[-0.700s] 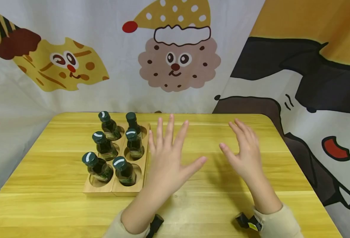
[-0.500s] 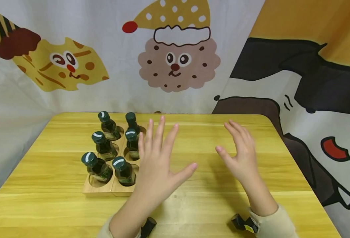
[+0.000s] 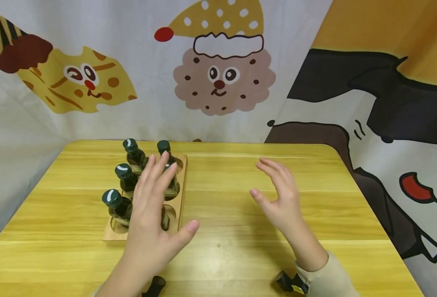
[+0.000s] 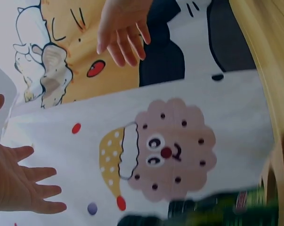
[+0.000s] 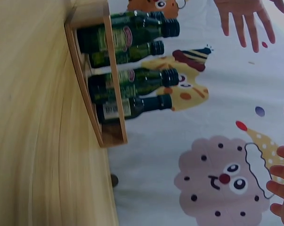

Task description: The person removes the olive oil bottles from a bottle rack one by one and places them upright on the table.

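Below the left fingers (image 3: 163,183), bottles (image 3: 120,208) in a wooden rack (image 3: 114,236)

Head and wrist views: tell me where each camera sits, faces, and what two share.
Head: on the head, facing forward and down at table, rack and bottles; left hand, right hand and right sleeve show.
Left wrist: on that wrist, picture sideways, facing the printed backdrop; both hands show.
Right wrist: on that wrist, likewise sideways, rack side-on; both hands show.
Shared: wrist views both show the cookie print.
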Demonstrator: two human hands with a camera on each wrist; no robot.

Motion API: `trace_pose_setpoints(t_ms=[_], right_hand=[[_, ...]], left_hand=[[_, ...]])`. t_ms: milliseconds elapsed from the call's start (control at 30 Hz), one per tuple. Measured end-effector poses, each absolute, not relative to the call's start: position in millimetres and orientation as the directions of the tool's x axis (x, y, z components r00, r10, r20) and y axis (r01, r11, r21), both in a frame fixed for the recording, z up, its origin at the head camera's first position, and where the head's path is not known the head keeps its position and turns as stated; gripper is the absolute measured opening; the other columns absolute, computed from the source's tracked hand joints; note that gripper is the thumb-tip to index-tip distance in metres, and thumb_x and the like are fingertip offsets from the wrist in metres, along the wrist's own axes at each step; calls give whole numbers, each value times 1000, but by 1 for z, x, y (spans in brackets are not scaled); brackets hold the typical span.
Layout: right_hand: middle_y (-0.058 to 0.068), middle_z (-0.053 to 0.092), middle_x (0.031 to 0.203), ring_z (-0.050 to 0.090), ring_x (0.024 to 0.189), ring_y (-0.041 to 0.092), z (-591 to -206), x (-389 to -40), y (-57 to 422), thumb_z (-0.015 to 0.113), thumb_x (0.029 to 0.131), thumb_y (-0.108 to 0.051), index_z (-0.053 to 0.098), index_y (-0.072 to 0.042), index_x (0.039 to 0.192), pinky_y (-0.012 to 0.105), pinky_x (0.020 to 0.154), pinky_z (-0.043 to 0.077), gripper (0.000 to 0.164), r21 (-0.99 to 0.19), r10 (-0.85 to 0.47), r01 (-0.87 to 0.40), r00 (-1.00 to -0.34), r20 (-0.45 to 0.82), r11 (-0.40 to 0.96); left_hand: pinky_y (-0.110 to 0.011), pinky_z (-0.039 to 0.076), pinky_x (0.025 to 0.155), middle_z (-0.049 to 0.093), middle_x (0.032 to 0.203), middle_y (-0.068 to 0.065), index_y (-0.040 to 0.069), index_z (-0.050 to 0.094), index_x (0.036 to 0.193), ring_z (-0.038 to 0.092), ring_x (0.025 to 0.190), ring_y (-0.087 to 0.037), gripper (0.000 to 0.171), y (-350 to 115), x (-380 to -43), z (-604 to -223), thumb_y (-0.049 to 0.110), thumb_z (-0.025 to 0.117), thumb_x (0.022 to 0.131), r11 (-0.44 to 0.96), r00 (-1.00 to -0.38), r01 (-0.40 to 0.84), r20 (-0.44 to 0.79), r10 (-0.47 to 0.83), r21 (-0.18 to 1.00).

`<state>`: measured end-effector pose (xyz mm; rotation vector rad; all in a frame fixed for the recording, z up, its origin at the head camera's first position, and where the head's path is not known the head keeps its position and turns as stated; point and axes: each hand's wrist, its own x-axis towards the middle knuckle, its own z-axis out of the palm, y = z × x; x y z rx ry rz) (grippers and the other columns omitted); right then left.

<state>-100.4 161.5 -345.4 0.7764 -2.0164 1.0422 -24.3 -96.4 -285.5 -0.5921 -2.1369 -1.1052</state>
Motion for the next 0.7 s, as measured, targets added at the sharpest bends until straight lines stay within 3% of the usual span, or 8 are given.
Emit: trace_pose_setpoints(t_ms=[167, 300, 433, 700], right_hand=[[18, 59, 124, 52, 114, 34, -345, -98, 149, 60, 92, -46, 61, 4, 119, 40, 96, 38, 57, -427, -196, -790, -548, 813, 439], [16, 58, 124, 52, 114, 33, -346, -95, 139, 60, 92, -45, 60, 2, 122, 40, 96, 39, 56, -439, -220, -803, -551, 805, 403], [16, 57, 125, 52, 114, 32, -348, -92, 128, 60, 93, -44, 59, 0, 124, 40, 96, 41, 54, -437, -263, -825, -539, 800, 358], [17, 54, 129, 51, 118, 31, -354, -84, 107, 59, 93, -43, 55, 0, 127, 42, 97, 43, 54, -471, -369, -829, -556, 745, 301]], left_hand=[[-66, 14, 104, 36, 148, -18, -2, 45, 138, 23, 138, -41, 80, -116, -24, -286, 61, 54, 89, 493, -636, 689, 770, 60, 531], [-55, 16, 109, 39, 145, -22, -8, 45, 135, 24, 138, -41, 82, -132, -25, -288, 58, 57, 89, 464, -615, 709, 787, 39, 531], [-43, 17, 112, 38, 145, -23, -12, 43, 134, 24, 139, -38, 82, -147, -25, -289, 54, 61, 88, 428, -619, 716, 785, 25, 551], [-40, 13, 113, 39, 146, -19, -13, 37, 138, 29, 138, -31, 76, -175, -33, -293, 37, 67, 89, 259, -626, 755, 780, 11, 602]])
